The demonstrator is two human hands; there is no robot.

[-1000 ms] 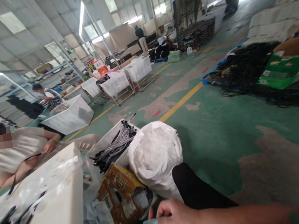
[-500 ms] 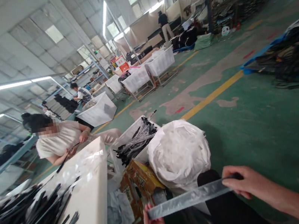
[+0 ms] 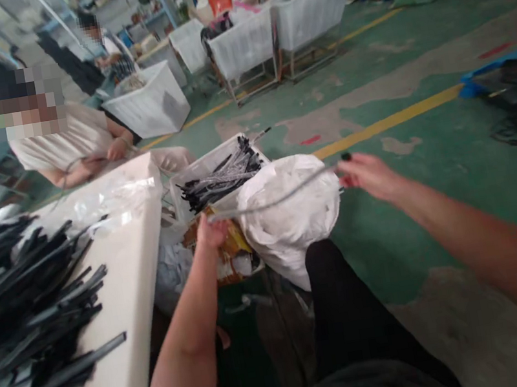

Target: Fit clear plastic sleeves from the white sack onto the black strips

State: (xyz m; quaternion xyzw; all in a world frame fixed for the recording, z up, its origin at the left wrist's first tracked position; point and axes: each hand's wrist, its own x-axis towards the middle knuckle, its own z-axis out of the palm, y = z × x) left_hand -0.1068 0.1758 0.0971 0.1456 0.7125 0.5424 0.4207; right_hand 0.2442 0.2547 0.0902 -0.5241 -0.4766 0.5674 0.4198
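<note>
A long, narrow strip in a clear plastic sleeve (image 3: 283, 198) stretches between my two hands, sagging slightly and seen almost edge-on. My left hand (image 3: 213, 231) pinches its left end, above the brown and yellow carton. The right end is gripped by my right hand (image 3: 364, 176), past the far side of the white sack; a small black tip shows above those fingers. Beneath the strip sits the open white sack (image 3: 291, 214), filled with crumpled pale plastic. Beyond it, a white bin (image 3: 217, 154) holds black strips and sleeved ones.
To the left, a white table (image 3: 124, 306) carries a heap of black strips (image 3: 21, 303). Another person (image 3: 73, 138) sits at its far end, handling a thin strip. The carton (image 3: 234, 256) stands by my knee. White carts (image 3: 244, 42) and a blue-edged pallet (image 3: 476, 80) stand farther off.
My view has tipped downward, showing my forearms and legs. The strip has turned from its broad face to nearly edge-on and now hangs over the sack, both hands still on its ends.
</note>
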